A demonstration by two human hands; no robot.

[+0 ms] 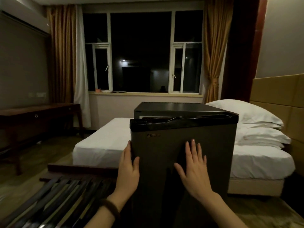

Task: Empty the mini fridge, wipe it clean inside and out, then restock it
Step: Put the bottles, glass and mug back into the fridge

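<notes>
A: Where was the mini fridge?

B: Dead centre, door barely ajar. Your left hand gripped the door's nine o'clock edge, seemingly to swing it; your right hand lay flat, fingers spread, holding nothing, likely steadying it.

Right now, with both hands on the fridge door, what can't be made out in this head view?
- Inside of the dark grey mini fridge: hidden by its barely ajar door.
- Small brand logo on the door: too small and dim.
- Fingers of the left hand: behind the door's left edge.
- Fridge base: cut off by the bottom edge.
- Right hand: flat, fully visible.
</notes>
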